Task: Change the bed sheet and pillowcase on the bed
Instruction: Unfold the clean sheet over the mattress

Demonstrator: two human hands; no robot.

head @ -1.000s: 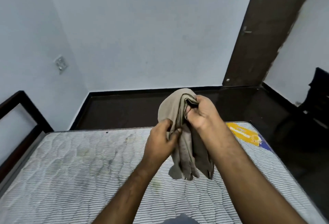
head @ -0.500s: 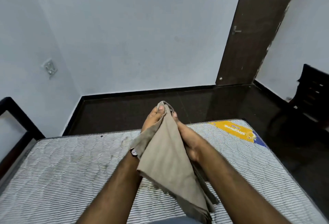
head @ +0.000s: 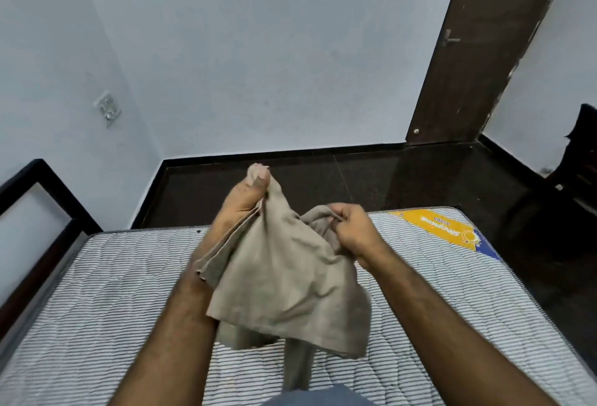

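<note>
Beige cloth (head: 287, 289): woven, thin and limp; held up in front of the body, above the bare mattress, lower folds hanging down toward it.
Left hand (head: 240, 208): raised highest, thumb and fingers pinched on one edge of the cloth, layered hems bunched along the palm.
Right hand (head: 353, 228): fingers curled tight round a gathered edge, level with the left wrist and a little apart from it.
Handling, as judged: light and soft, no stiffness to hold a shape; likely to slump and tangle unless spread from two corners. Not slippery, not fragile.
Where to take hold, as judged: along a hem or at the corners of the open end, one in each hand, then shaken out; whether sheet or pillowcase, could not tell.
Mattress (head: 97, 292): striped quilting, uncovered, with a yellow label (head: 449, 231) at the far right corner.
Bed frame (head: 38, 211): dark, at the left side.
Beyond: dark floor (head: 387, 179), pale wall, brown door (head: 478, 50) at right.
</note>
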